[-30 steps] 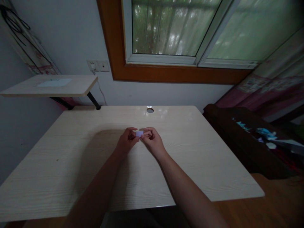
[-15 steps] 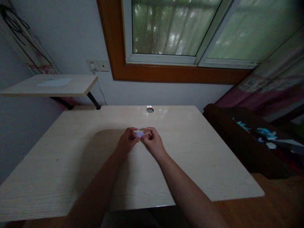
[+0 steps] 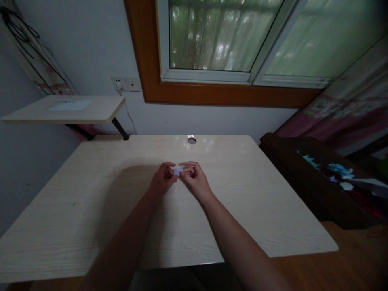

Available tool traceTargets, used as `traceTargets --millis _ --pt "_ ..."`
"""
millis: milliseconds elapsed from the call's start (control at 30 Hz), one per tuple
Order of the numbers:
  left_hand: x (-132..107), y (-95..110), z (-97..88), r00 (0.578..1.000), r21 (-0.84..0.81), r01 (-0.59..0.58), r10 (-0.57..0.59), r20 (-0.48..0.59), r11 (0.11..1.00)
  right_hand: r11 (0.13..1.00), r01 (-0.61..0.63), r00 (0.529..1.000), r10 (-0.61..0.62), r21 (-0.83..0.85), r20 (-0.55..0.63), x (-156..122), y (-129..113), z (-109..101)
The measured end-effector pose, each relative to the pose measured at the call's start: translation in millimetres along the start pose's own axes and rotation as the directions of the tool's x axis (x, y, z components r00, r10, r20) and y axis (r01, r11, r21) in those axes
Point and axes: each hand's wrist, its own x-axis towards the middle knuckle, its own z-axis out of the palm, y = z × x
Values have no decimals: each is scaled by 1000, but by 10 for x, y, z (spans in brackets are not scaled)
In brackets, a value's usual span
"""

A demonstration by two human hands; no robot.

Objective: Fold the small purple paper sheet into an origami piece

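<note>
A small pale purple rectangular piece (image 3: 178,171) is held between my two hands over the middle of the desk (image 3: 242,210). My left hand (image 3: 163,178) pinches its left end between thumb and fingers. At its right end, my right hand (image 3: 194,176) grips it the same way, with the forefinger reaching over the top. Both hands are closed and close together, low over the desktop. What the piece is made of is too small to tell, and its ends are hidden by the fingertips.
A raised shelf (image 3: 112,111) on black legs stands at the back left, with a paper sheet (image 3: 71,105) on it. A round cable hole (image 3: 192,141) sits near the desk's back edge. Dark furniture (image 3: 291,169) with assorted items stands to the right, below a window (image 3: 224,36).
The hands and the purple piece keep almost the same place and hold. Only a very slight shift of the whole view shows.
</note>
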Motion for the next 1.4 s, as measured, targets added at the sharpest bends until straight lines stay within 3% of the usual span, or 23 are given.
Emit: traceTargets --millis 133,333,633,1233,1400 --pt "-9 -12 -2 999 3 -6 6 44 1000 998 15 999 -13 -56 39 -8 17 -3" --pt "0 40 19 1000 -25 11 -11 19 1000 998 30 999 -31 -59 -18 -7 34 -13" --pt "17 15 3 1000 -81 15 -16 -12 997 999 -20 997 23 48 -69 -5 0 12" --pt "29 44 10 994 99 2 9 -111 995 988 24 999 -27 -155 -20 -27 -24 12" --pt "35 70 19 993 72 17 -9 -118 997 981 32 999 -39 -190 -34 -29 -17 18"
